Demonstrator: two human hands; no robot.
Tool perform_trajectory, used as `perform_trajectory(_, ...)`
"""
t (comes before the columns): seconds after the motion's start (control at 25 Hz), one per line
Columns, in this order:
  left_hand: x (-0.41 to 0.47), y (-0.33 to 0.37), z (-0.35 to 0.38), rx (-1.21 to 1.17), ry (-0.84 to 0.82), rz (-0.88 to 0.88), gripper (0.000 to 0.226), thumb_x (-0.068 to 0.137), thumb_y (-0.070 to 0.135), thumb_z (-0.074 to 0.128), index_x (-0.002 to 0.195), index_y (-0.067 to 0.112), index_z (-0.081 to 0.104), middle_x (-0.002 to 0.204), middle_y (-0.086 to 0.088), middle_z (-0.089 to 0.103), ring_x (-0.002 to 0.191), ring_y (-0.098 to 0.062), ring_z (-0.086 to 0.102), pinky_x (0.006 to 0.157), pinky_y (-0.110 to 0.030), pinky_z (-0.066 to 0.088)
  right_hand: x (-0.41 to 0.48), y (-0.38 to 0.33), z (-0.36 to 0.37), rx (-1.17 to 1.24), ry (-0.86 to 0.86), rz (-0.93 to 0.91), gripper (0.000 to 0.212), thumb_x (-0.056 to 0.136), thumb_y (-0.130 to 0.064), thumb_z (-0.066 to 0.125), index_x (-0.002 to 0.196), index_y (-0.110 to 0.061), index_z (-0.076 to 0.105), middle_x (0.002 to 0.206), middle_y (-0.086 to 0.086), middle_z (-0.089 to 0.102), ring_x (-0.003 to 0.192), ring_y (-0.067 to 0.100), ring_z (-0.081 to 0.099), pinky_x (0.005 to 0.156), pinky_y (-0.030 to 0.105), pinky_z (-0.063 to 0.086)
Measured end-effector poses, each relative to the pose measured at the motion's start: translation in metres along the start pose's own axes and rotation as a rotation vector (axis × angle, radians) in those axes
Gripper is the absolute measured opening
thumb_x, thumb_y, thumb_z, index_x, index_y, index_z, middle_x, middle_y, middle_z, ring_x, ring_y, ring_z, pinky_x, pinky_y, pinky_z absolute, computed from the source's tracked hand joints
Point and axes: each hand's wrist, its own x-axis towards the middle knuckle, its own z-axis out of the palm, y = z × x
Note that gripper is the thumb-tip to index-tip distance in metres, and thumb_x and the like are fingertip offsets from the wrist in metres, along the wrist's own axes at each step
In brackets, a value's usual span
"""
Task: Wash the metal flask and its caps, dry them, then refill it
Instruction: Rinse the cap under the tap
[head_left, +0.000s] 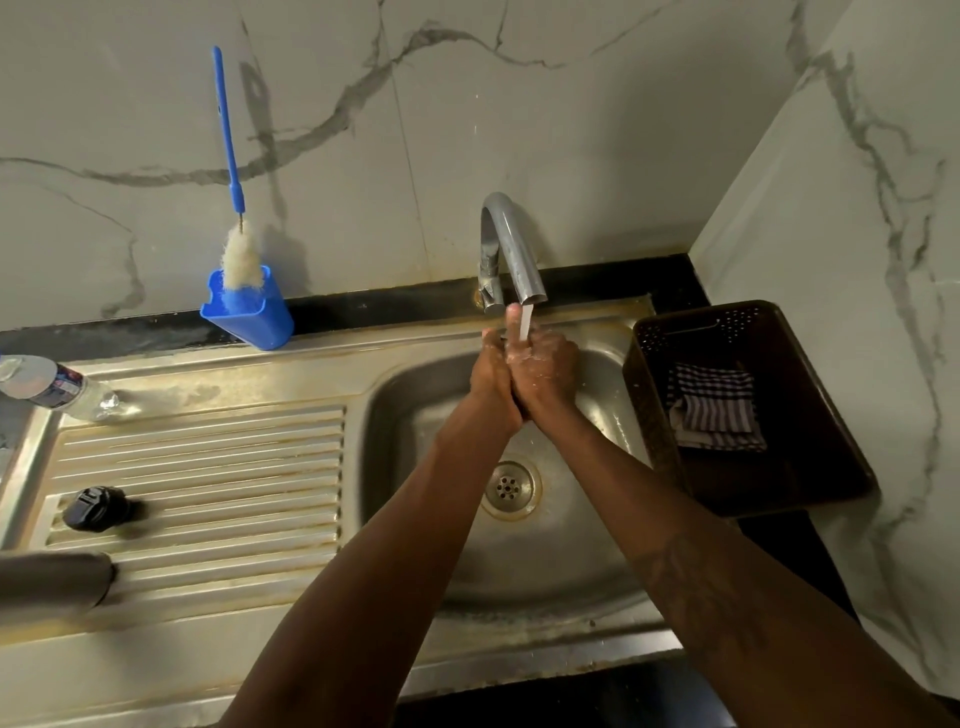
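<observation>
Suds under the curved steel tap (511, 244)

Your left hand (493, 376) and right hand (548, 364) press together, lathered, in its thin stream; whether they clasp anything, I cannot tell. The dull cylindrical metal flask (52, 582) lies on the ribbed steel drainboard (208, 467), far left, its round black cap (96, 508) just beyond.

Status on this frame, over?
Left hand and right hand pressed together under running tap, soapy; grip unclear. Flask lies on drainboard, black cap nearby, both untouched. Nothing blocking.
</observation>
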Motion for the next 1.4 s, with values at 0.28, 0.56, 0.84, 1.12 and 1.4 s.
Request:
perform_trajectory(0.28, -0.001, 0.025, -0.031, 0.165, -0.022, 0.028, 0.029, 0.101, 0.034, 0.054, 0.108, 0.010, 0.069, 0.092, -0.012, 0.073, 0.071, -0.022, 0.070, 0.063, -0.032, 0.057, 0.024, 0.048, -0.036, -0.756, -0.496, -0.900, 0.047, 0.102, -0.057, 0.048, 0.132, -0.023, 0.062, 0.145, 0.007, 0.059, 0.139, 0.026, 0.050, 0.120, 0.050, 0.033)
perform_trajectory(0.56, 0.009, 0.018, -0.028, 0.331, 0.058, 0.245, 0.027, 0.103, 0.028, 0.054, 0.110, 0.006, 0.069, 0.103, -0.021, 0.071, 0.092, -0.036, 0.070, 0.065, -0.030, 0.055, 0.003, 0.008, -0.012, -0.474, -0.582, -0.178, 0.026, 0.084, -0.014, 0.075, 0.107, -0.018, 0.063, 0.098, 0.007, 0.067, 0.086, 0.023, 0.068, 0.066, 0.032, 0.059)
perform_trajectory(0.84, 0.007, 0.009, -0.045, 0.161, -0.392, 0.384, 0.028, 0.091, 0.006, 0.060, 0.118, 0.009, 0.061, 0.114, -0.019, 0.066, 0.099, -0.028, 0.067, 0.075, -0.037, 0.059, 0.032, -0.022, -0.040, 0.539, -0.541, 0.603, 0.015, 0.093, -0.014, 0.063, 0.079, -0.012, 0.065, 0.066, 0.003, 0.062, 0.041, 0.002, 0.041, 0.037, 0.015, 0.042)
perform_trajectory(1.12, 0.000, 0.009, -0.036, 0.260, -0.135, 0.208, 0.048, 0.109, 0.040, 0.038, 0.121, 0.000, 0.063, 0.099, -0.018, 0.071, 0.078, -0.025, 0.068, 0.061, -0.031, 0.055, 0.001, 0.004, -0.011, -0.027, -0.431, 0.121, 0.046, 0.104, -0.055, 0.047, 0.100, -0.013, 0.065, 0.071, 0.009, 0.071, 0.042, 0.012, 0.061, 0.046, 0.027, 0.054)
perform_trajectory(1.4, 0.001, 0.026, -0.036, 0.440, -0.232, -0.130, 0.072, 0.099, 0.077, 0.036, 0.085, 0.012, 0.063, 0.058, -0.003, 0.044, 0.035, -0.010, 0.032, 0.033, -0.017, 0.023, 0.032, 0.038, -0.056, -0.908, -0.456, -0.821, 0.054, 0.103, -0.064, 0.024, 0.091, -0.033, 0.067, 0.081, -0.011, 0.070, 0.067, 0.013, 0.063, 0.068, 0.036, 0.054)
